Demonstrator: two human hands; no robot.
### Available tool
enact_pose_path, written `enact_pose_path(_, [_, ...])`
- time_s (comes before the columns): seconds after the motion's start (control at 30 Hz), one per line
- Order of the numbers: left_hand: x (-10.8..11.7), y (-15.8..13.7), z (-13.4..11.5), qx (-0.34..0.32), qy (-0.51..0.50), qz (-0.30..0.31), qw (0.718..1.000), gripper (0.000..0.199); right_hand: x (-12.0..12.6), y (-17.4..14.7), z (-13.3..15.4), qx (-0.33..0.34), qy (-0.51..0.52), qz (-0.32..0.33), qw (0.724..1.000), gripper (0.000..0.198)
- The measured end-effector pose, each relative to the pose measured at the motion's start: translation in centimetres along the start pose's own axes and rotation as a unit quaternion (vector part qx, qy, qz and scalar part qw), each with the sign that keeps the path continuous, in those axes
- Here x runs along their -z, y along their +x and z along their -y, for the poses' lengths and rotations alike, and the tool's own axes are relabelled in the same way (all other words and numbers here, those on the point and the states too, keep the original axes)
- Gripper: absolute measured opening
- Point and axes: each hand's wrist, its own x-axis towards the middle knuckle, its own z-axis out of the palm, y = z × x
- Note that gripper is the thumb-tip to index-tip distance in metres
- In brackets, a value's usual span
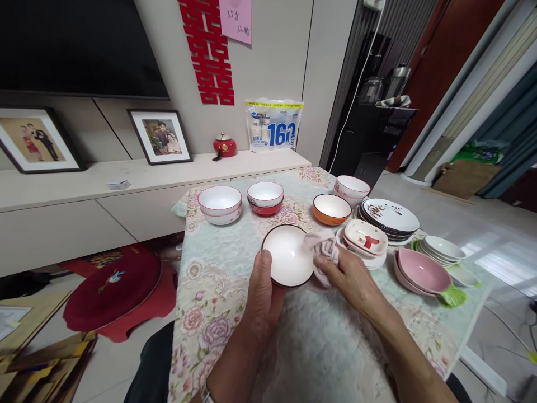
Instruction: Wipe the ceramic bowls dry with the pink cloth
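Note:
My left hand [265, 291] grips a white bowl [287, 254] with a dark rim, its thumb over the near-left edge and its fingers hidden underneath. The bowl is tilted so that its inside faces me. A crumpled pale cloth [322, 249] is bunched in my right hand [346, 275], and it meets the bowl's right edge. Beyond the held bowl stands an orange bowl [329, 219] with a white inside. To its left are a white bowl on a red one [265, 201] and a stack of pink-rimmed white bowls [220, 206].
At the right of the flowered tablecloth [210, 330] are black-rimmed plates [392, 215], square dishes [366, 238], pink bowls [422, 271], small white dishes [442, 249] and more pink-rimmed bowls [351, 187]. A red stool [113, 291] stands left of the table. Behind runs a low cabinet [168, 184].

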Motion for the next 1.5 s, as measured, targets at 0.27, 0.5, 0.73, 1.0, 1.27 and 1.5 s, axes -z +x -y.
enact_pose_path(0.27, [-0.8, -1.1, 0.3, 0.031, 0.061, 0.056, 0.996, 0.063, -0.9, -1.2, 2.2, 0.103, -0.049, -0.076, 0.991, 0.032])
enact_pose_path(0.5, [-1.1, -1.5, 1.4, 0.024, 0.106, 0.079, 0.991, 0.062, -3.8, -0.4, 1.3, 0.074, -0.086, -0.124, 0.986, 0.026])
enact_pose_path(0.73, [-0.5, -1.3, 1.7, 0.002, 0.1, 0.089, 0.991, 0.057, -2.7, -0.5, 2.5, 0.209, 0.145, 0.054, 0.965, 0.02])
enact_pose_path(1.0, [-0.8, -1.4, 1.3, 0.022, 0.112, 0.076, 0.991, 0.052, -2.2, -1.1, 2.2, 0.203, -0.179, 0.068, 0.96, 0.019])
enact_pose_path(1.27, [-1.3, -1.9, 0.5, 0.029, 0.148, 0.094, 0.984, 0.051, -2.9, -0.3, 1.6, 0.281, -0.155, 0.003, 0.947, 0.024])
enact_pose_path(1.5, [0.4, -1.0, 1.7, -0.043, 0.212, 0.043, 0.975, 0.058, -3.2, -0.8, 2.4, 0.083, -0.117, 0.054, 0.988, 0.007])
